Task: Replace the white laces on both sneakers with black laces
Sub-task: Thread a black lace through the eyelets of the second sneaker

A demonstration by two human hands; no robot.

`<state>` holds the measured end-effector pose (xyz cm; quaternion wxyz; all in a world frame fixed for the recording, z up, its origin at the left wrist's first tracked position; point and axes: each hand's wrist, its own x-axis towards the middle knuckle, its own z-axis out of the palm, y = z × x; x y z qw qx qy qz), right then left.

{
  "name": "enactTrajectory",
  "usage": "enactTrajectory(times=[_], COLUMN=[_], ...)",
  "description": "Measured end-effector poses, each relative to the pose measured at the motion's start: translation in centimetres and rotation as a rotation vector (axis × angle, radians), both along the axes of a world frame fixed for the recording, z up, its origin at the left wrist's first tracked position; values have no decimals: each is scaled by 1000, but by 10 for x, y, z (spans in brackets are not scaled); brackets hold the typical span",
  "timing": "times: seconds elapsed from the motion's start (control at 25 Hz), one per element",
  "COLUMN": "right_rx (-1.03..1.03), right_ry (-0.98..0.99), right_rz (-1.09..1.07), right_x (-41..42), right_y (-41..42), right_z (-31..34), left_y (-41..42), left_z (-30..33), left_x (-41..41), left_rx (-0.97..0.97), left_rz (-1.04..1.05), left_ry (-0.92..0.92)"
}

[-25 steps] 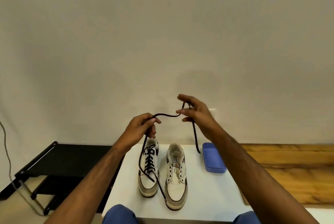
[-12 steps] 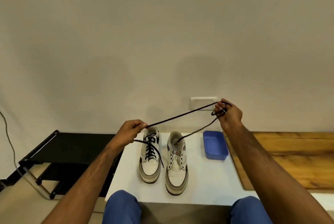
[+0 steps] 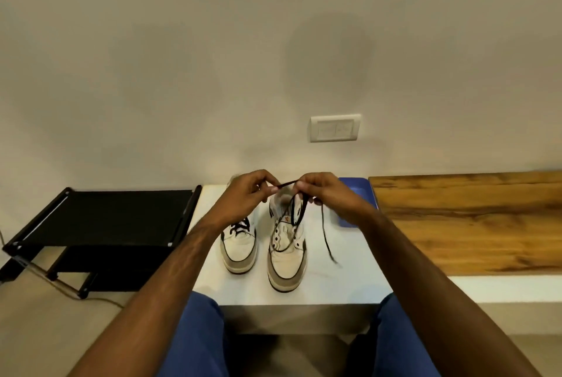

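Black lacing already crosses the left sneaker (image 3: 238,243), which sits on the white worktop (image 3: 349,282) with its toe toward the person; that shoe looks finished. Just above it the left hand (image 3: 243,197) has thumb and forefinger closed on a short run of the black lace (image 3: 326,233). Next comes the right sneaker (image 3: 287,249), close beside the first; its eyelets show mostly bare, with only one strand lying across near the toe end. Over its collar the right hand (image 3: 327,194) pinches the same lace, so a taut bridge spans the two hands while loops hang down over the tongue. One free tail trails to the worktop on the shoe's right side. Farther right a blue tray (image 3: 359,191) is partly hidden behind the wrist.

The step seems to be evening the lace before threading upward. To do it well, match both tails for length first, since a lopsided start runs short at the top. Then feed each tip from underneath, keep the strand flat and untwisted, and snug every crossing before the next. The dangling loops could snag or knot, so shake them loose beforehand.
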<state>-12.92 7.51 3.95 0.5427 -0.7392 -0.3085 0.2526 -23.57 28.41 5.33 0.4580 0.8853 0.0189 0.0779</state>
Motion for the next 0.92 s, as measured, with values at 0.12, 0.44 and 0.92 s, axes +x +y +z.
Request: enactTrajectory(times=[0.12,0.44,0.92], right_rx=[90,-320,-810], right_ry=[74,-103,-835], right_rz=[-334,-605,-408], right_x=[29,52,10], right_y=[-42,-79,-36], right_z=[-27,-111,-98], left_y=[21,26,-2], left_z=[-33,-103,-154], left_x=[-11,-9,3], left_rx=[19,86,-153], left_rz=[72,226,119], left_ry=[82,181,-11])
